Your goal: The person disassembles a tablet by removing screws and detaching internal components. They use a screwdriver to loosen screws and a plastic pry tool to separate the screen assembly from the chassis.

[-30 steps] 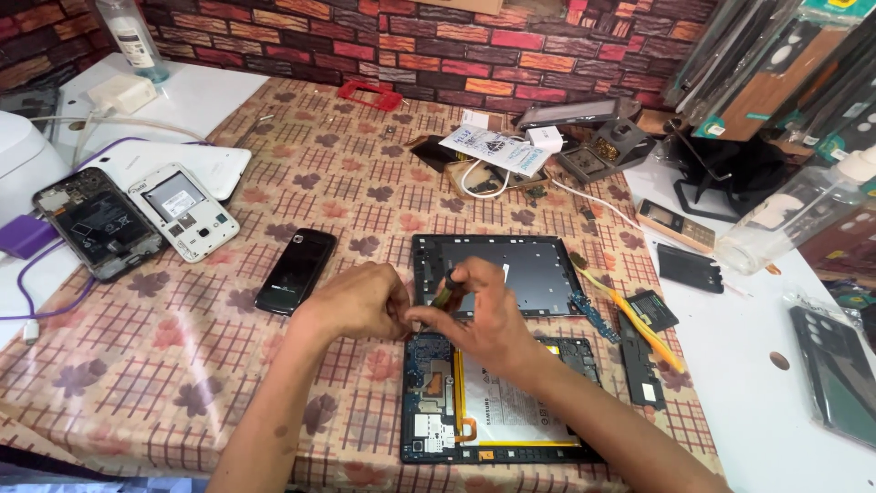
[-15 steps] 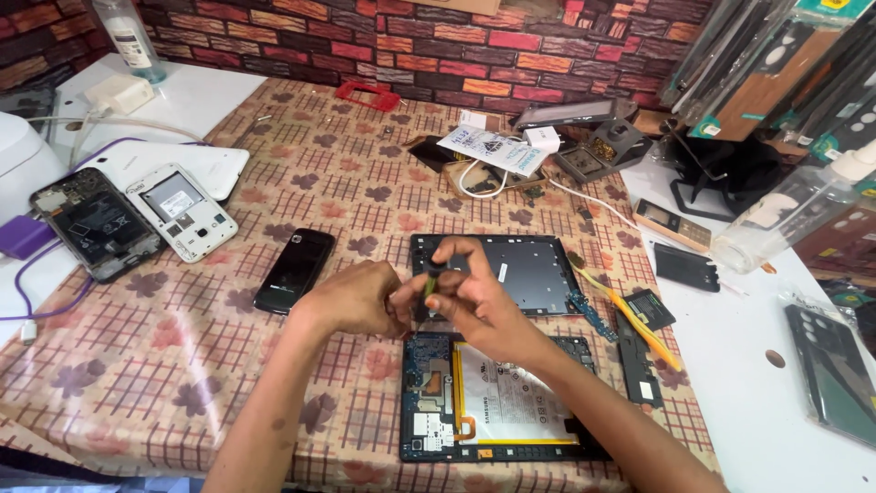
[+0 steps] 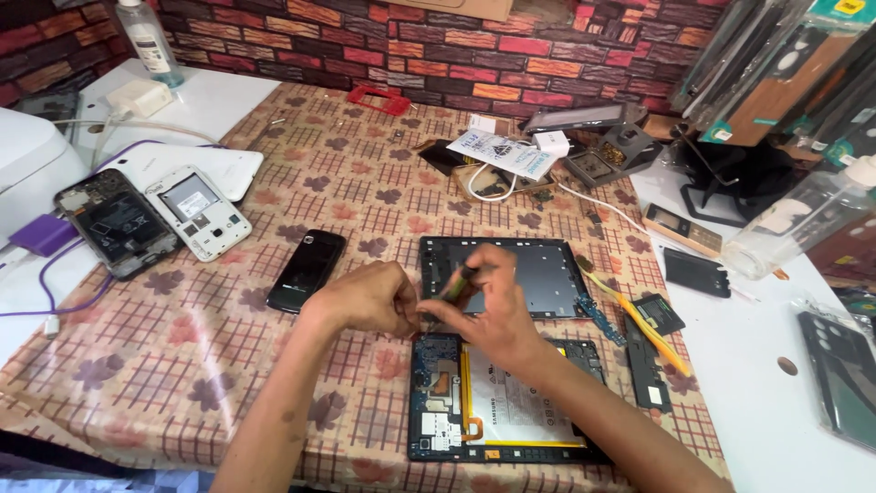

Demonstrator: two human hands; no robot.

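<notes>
Right hand (image 3: 493,315) fingers pinch a screwdriver (image 3: 447,290) beside the left hand (image 3: 365,297)'s curled fingers, above the opened tablet (image 3: 497,402).

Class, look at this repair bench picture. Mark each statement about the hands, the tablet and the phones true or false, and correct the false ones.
1. The right hand holds a screwdriver. True.
2. The opened tablet still has its back cover on. False: its circuit board and battery show.
3. A black phone lies left of the left hand. True.
4. The tablecloth is plain blue. False: it is checked with a brown floral pattern.
</notes>
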